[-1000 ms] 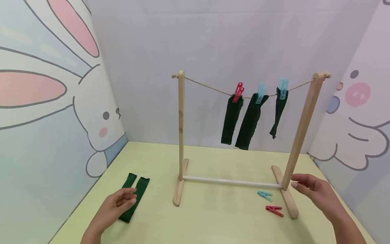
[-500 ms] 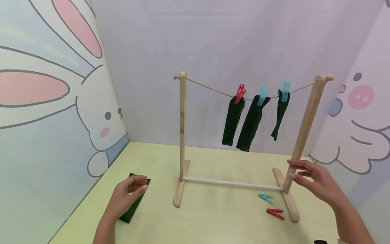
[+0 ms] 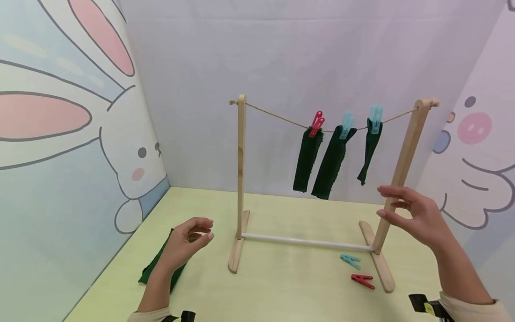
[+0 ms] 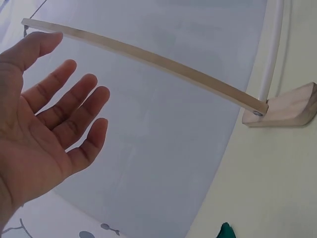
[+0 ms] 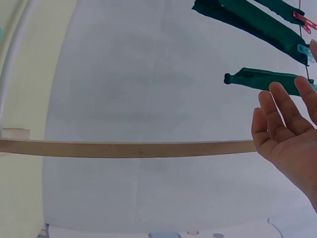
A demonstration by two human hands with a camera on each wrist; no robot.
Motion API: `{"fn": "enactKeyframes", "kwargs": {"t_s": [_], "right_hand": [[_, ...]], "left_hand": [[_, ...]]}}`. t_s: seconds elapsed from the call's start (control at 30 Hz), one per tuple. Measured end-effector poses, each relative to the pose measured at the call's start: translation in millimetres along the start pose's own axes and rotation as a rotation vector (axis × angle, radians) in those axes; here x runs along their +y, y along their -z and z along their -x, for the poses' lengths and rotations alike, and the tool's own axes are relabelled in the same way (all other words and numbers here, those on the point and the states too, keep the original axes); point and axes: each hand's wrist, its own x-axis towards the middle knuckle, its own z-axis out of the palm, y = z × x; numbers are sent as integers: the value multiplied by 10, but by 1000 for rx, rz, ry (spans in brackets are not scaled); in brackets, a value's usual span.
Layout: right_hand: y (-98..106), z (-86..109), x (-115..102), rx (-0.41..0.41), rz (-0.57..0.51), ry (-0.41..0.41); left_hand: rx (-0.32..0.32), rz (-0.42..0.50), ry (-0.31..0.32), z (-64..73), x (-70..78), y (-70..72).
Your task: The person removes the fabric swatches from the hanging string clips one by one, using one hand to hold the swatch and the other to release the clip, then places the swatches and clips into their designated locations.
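Observation:
My left hand (image 3: pixel 185 246) is raised over dark green cloth strips (image 3: pixel 150 270) on the table, partly hiding them. Its fingers are loosely bent around nothing, and the left wrist view shows a bare palm. My right hand (image 3: pixel 418 217), also holding nothing, overlaps the right post (image 3: pixel 406 154) of a wooden clothesline stand, thumb and fingers apart. On the string (image 3: pixel 277 117) hang three dark green cloth strips (image 3: pixel 331 165). One is pinned by a red clothespin (image 3: pixel 316 124), the others by light blue clothespins (image 3: pixel 347 125). In the right wrist view a hanging strip (image 5: pixel 267 80) appears behind my fingertips.
A loose blue clothespin (image 3: pixel 350 260) and a red clothespin (image 3: pixel 363 280) lie on the pale yellow table (image 3: pixel 281 286) near the stand's right foot (image 3: pixel 382 268). A white rod (image 3: pixel 306 242) joins the feet low down. Walls (image 3: pixel 60 214) with cartoon animals flank both sides.
Both hands have risen; the left has also moved right, away from the strips on the table. The right has climbed along the post. The hanging strips and loose clothespins stay put.

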Motion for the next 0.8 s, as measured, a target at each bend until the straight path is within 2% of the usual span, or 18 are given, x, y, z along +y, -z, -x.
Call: {"fn": "enactKeyframes", "kwargs": {"t_s": [0.1, 0.33, 0.4, 0.7, 0.8], "right_hand": [[9, -88, -39, -4, 12, 36], [42, -269, -167, -16, 2, 97], [49, -320, -205, -14, 5, 113], [43, -534, -321, 11, 50, 141], [32, -604, -364, 9, 42, 165]], "left_hand": [[-14, -9, -15, -72, 186, -59], [-31, -24, -28, -258, -47, -185], [-34, -11, -39, -310, -68, -213], [-47, 63, -67, -495, 8, -393], [-60, 76, -73, -524, 95, -465]]}}
